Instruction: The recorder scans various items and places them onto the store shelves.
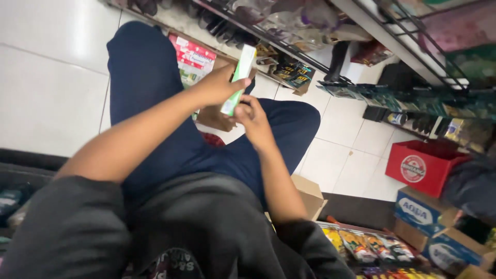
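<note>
Gripped in my left hand (219, 85) is a slim green-and-white box (237, 77), fingers wrapped round its middle so it stands tilted, top end leaning away from me. My right hand (253, 121) touches the box's lower end, fingers curled at the bottom edge; I cannot tell whether they pinch it or only rest there. Both hands sit above my knees (155, 82), which are in dark blue trousers, and nearer me is my grey shirt (196, 227).

Just beside my right forearm I see an open cardboard carton (309, 195) on the floor, and further right, near the bottom edge, a row of colourful packets (372, 250). Beyond the hands lies a brown carton (217, 116) with red-and-white packs (194, 59) behind it, partly hidden by my leg. On the white tiled floor (46, 77) to the right stands a red box (421, 165), with blue-and-white cartons (418, 209) close by. Farthest off, a wire shelf (289, 36) runs across the top, holding dark items too blurred to make out.
</note>
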